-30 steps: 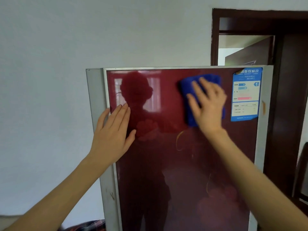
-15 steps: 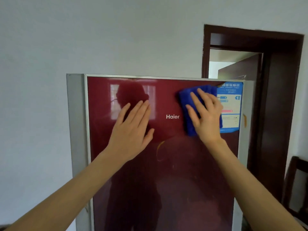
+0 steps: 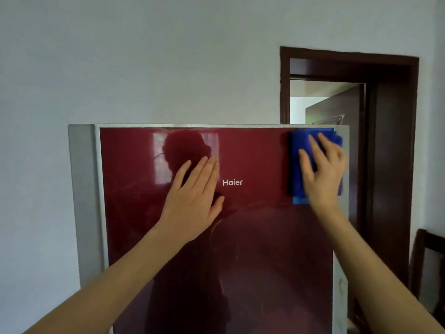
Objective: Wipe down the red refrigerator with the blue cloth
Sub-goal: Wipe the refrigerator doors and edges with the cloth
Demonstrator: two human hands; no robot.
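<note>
The red refrigerator (image 3: 252,237) fills the lower middle of the view, its glossy door framed in silver and marked with a white Haier logo. My right hand (image 3: 323,172) presses the folded blue cloth (image 3: 299,150) flat against the door's top right corner, where it covers the energy label; only a pale blue strip of that label shows below the cloth. My left hand (image 3: 195,198) lies flat on the door left of the logo, fingers together, holding nothing.
A white wall stands behind and left of the refrigerator. A dark brown door frame (image 3: 395,153) with a half-open door rises to the right. Part of a dark wooden chair (image 3: 426,266) shows at the lower right edge.
My right hand slid the cloth rightward, over the energy label and into the top right corner. My left hand shifted from the door's left edge toward the centre. The camera tilted up.
</note>
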